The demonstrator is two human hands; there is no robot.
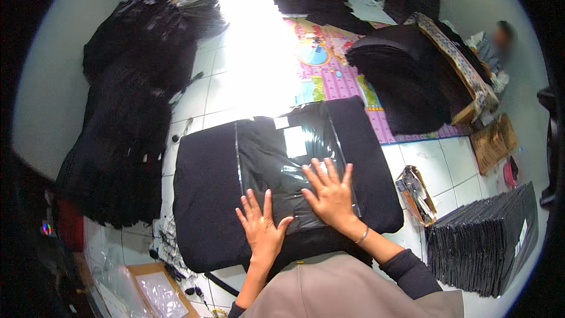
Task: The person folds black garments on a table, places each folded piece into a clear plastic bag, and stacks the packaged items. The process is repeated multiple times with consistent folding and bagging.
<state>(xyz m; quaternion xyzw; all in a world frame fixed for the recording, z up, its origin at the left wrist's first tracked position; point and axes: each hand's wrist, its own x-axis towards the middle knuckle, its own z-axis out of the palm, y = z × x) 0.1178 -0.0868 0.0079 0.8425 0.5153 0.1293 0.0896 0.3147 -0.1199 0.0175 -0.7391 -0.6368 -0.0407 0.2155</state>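
Note:
A clear plastic bag [265, 159] with folded black cloth inside lies flat on a padded black board [203, 200] in front of me. Two white labels show near the bag's far end, the larger label [295, 142] being the nearer. My left hand [262, 229] rests on the bag's near left part, fingers spread and palm down. Farther up on the right side, my right hand [331, 194] lies flat on the plastic with its fingers apart. Neither hand grips anything. Glare covers part of the plastic.
Tall heaps of black cloth [123, 112] stand at the left. At the right are more black cloth [406, 76], a small open box [416, 194] and a dense stack of bagged black pieces [477, 241]. A colourful mat [329, 70] covers the floor beyond. Another person [502, 36] sits far right.

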